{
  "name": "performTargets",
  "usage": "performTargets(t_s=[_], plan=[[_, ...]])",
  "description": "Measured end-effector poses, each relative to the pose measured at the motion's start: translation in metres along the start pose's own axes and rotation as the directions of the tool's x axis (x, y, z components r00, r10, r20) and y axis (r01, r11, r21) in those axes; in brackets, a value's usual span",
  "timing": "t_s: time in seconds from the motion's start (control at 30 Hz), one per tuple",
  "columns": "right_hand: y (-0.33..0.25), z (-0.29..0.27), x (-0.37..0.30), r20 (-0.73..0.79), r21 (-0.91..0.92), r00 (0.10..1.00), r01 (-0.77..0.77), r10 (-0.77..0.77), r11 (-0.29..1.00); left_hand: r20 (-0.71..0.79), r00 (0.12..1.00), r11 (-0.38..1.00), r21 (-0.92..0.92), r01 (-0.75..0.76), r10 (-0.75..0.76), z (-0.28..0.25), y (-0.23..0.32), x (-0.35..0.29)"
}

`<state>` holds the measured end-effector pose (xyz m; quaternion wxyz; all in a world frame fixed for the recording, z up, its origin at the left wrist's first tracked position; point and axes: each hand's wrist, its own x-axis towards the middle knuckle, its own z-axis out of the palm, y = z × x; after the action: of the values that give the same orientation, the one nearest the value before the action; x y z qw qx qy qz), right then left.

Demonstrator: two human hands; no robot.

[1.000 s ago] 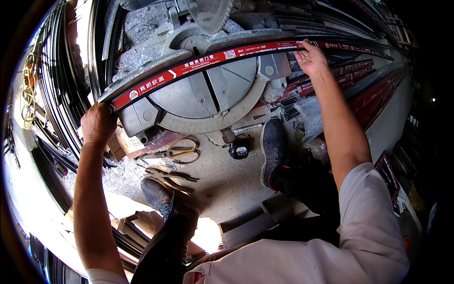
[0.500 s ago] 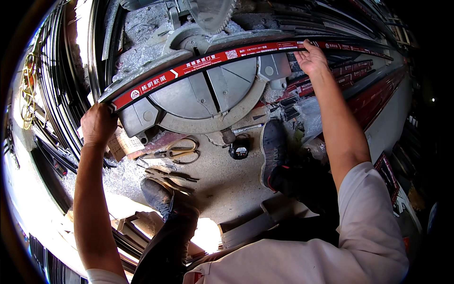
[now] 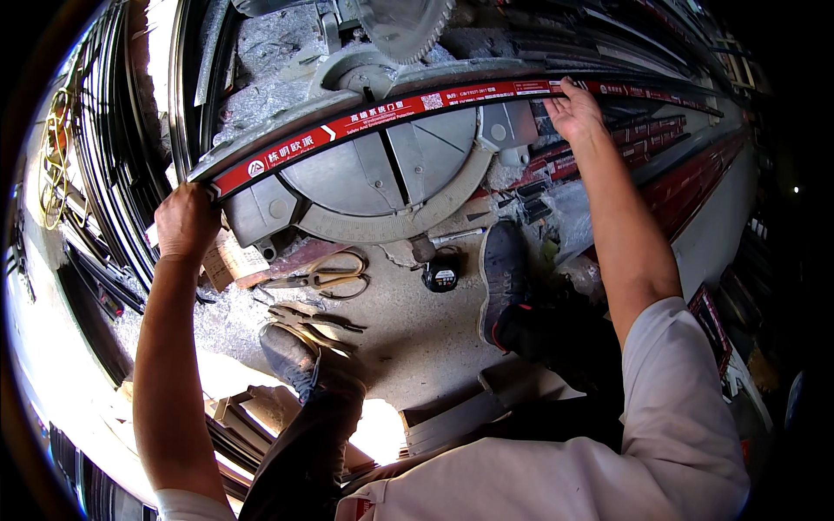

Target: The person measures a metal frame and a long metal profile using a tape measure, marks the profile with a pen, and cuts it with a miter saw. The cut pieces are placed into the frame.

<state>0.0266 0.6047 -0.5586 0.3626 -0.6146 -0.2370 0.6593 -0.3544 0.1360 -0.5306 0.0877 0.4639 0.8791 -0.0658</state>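
Observation:
A long black profile strip with a red printed film [image 3: 382,120] lies across the grey mitre saw's round table [image 3: 343,178], close along its fence. My left hand [image 3: 187,221] is closed around the strip's left end, beside the saw's left wing. Toward the right, my right hand [image 3: 573,108] holds the strip from its near side, thumb at the upper edge and palm partly turned up; some fingertips are hidden. Beyond the strip, the toothed saw blade [image 3: 404,26] stands raised above the table, apart from both hands.
Scissors [image 3: 326,276], pliers [image 3: 313,319], a black tape measure [image 3: 441,271] and a marker pen [image 3: 458,234] lie on the floor between saw and shoes. Long dark profiles [image 3: 113,130] are stacked at left; red-filmed ones [image 3: 643,139] lie at right. Shavings cover the ground.
The whole view has shifted slightly, so the saw and strip appear a little farther right. Both hands keep their hold on the strip.

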Motion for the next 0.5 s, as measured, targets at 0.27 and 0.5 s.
performTargets(t_s=[0.27,0.5], plan=[[-0.013,-0.026,0.017,0.003,-0.252,0.999,0.044,-0.045,0.967,-0.07,0.996,0.999,-0.002,-0.051,0.051,0.01,-0.002,0.003],[-0.102,0.018,-0.064,0.137,-0.562,0.879,0.448,-0.456,0.695,-0.061,0.998,0.999,-0.037,0.003,-0.005,0.012,-0.003,0.003]])
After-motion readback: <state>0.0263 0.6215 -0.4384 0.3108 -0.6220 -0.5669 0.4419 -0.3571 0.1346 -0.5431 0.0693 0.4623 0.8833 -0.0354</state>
